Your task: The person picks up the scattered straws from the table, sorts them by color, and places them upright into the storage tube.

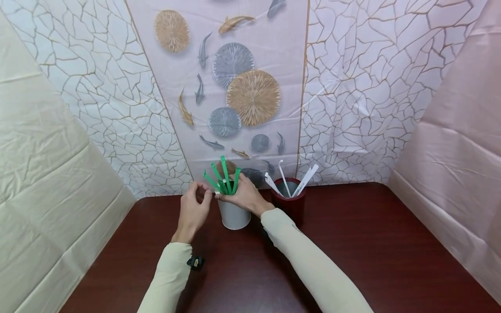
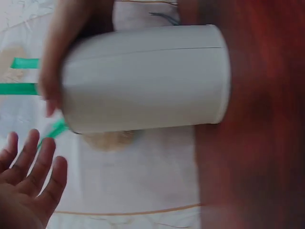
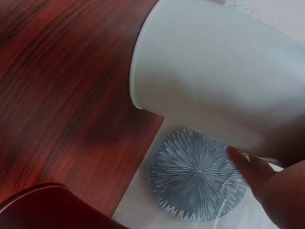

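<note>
A white cup [image 1: 235, 216] stands on the table with several long green plastic strips [image 1: 224, 169] poking up out of its mouth. My right hand [image 1: 247, 194] grips the cup near its rim, the thumb across the front. In the left wrist view the fingers of that right hand [image 2: 59, 52] reach over the mouth beside the strips. My left hand [image 1: 195, 212] is just left of the cup, holding nothing; in the left wrist view the fingers of this left hand [image 2: 38, 171] are spread and loosely bent, apart from the cup.
Right of the white cup stands a dark red cup [image 1: 289, 208] holding white strips [image 1: 306, 180], one with print on it. Both cups are near the back edge of the dark red wooden table [image 1: 352, 243]. Patterned cloth [image 1: 250, 43] hangs behind, and plain cloth closes both sides.
</note>
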`<action>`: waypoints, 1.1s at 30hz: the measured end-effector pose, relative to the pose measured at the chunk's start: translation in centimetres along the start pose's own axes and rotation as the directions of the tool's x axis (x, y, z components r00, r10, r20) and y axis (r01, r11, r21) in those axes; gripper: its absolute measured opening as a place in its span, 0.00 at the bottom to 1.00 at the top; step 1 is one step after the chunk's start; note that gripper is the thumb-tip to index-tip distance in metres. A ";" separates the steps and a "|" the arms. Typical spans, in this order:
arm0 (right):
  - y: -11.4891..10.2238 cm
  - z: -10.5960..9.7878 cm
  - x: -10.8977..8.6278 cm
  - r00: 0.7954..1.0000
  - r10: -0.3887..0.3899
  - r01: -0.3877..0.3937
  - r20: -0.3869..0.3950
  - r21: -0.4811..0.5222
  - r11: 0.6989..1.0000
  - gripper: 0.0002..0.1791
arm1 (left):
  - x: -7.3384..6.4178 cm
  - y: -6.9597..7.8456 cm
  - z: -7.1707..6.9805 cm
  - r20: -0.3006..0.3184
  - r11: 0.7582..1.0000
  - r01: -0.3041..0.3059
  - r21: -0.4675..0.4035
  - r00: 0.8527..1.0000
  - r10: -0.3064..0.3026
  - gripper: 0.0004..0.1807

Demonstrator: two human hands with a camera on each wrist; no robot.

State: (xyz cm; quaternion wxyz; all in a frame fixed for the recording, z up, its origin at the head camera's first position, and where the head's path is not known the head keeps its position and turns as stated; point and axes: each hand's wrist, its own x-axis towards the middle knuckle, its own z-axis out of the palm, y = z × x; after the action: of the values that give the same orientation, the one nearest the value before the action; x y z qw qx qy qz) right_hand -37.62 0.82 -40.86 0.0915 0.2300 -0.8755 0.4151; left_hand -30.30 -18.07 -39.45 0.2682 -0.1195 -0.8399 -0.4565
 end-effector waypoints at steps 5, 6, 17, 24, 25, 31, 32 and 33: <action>-0.5 -0.3 -0.3 1.000 0.003 -0.003 0.014 -0.055 0.998 0.52 | -0.3 -2.2 1.5 0.161 0.990 0.118 0.078 0.978 -0.130 0.26; -0.5 -0.4 -0.4 1.000 0.009 -0.007 0.022 -0.074 0.997 0.53 | -0.4 -2.6 1.8 0.205 0.989 0.121 0.086 0.969 -0.136 0.33; -2.7 -2.7 -2.1 0.992 0.088 -0.068 0.087 -0.208 0.976 0.60 | -0.7 -3.3 4.0 0.290 0.993 0.121 0.009 0.950 -0.118 0.51; -6.6 -6.9 -6.8 0.987 0.124 -0.078 0.101 -0.373 0.924 0.54 | -0.7 -2.9 3.9 0.284 0.992 0.121 0.020 0.951 -0.122 0.53; -7.0 -7.5 -7.5 0.991 0.109 -0.067 0.083 -0.397 0.915 0.53 | -0.7 -2.8 3.8 0.282 0.992 0.124 0.027 0.951 -0.127 0.53; -6.7 -12.2 -10.6 0.974 -0.169 0.083 -0.153 -0.452 0.888 0.35 | -0.5 -2.3 2.5 0.294 0.991 0.120 0.061 0.947 -0.133 0.56; -6.2 -13.1 -11.1 0.953 -0.226 0.114 -0.201 -0.453 0.884 0.32 | -0.4 -2.2 2.1 0.297 0.990 0.114 0.080 0.946 -0.133 0.58; -5.7 -13.9 -11.5 0.930 -0.275 0.141 -0.244 -0.454 0.880 0.29 | -0.4 -2.1 1.6 0.299 0.989 0.107 0.105 0.945 -0.134 0.59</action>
State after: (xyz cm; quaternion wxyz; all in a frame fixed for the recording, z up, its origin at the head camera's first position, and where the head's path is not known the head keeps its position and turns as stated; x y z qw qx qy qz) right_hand -25.24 12.19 -32.12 0.3167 0.2317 -0.8906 0.2299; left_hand -31.43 -17.91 -41.82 0.1116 -0.1250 -0.8961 -0.4111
